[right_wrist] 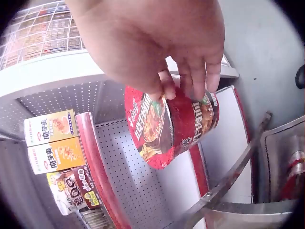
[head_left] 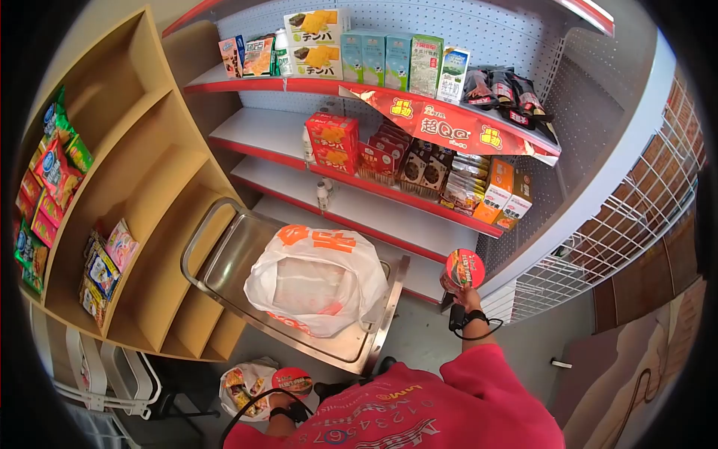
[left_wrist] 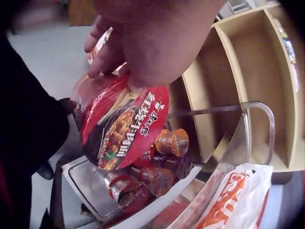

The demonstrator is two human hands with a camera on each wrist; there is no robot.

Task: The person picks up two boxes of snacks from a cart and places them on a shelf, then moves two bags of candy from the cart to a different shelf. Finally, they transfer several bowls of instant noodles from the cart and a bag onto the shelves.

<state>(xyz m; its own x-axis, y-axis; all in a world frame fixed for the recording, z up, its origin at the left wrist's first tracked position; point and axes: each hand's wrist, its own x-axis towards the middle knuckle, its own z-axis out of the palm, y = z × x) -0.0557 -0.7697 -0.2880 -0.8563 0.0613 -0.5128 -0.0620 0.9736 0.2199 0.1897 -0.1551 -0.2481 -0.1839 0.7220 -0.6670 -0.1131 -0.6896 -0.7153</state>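
Note:
My right hand [head_left: 469, 299] grips a red instant noodle cup [head_left: 464, 269] by its side, at the right end of the low shelves. The right wrist view shows the fingers and thumb around the cup [right_wrist: 176, 124], its printed lid tilted away from the palm. Down beside the cart, my left hand [left_wrist: 143, 43] holds a second red instant noodle cup [left_wrist: 126, 126] near its rim, lid facing outward. That cup hangs next to a white plastic bag [head_left: 233, 374] of colourful packets, low near the floor.
A metal cart [head_left: 224, 258] carries a large white plastic bag [head_left: 325, 280]. Ahead stand red-edged shelves [head_left: 262, 129] with boxes, cartons and packets. Wooden shelves [head_left: 112, 176] with snack packets rise on the left, and a white wire grid [head_left: 598, 258] borders the right.

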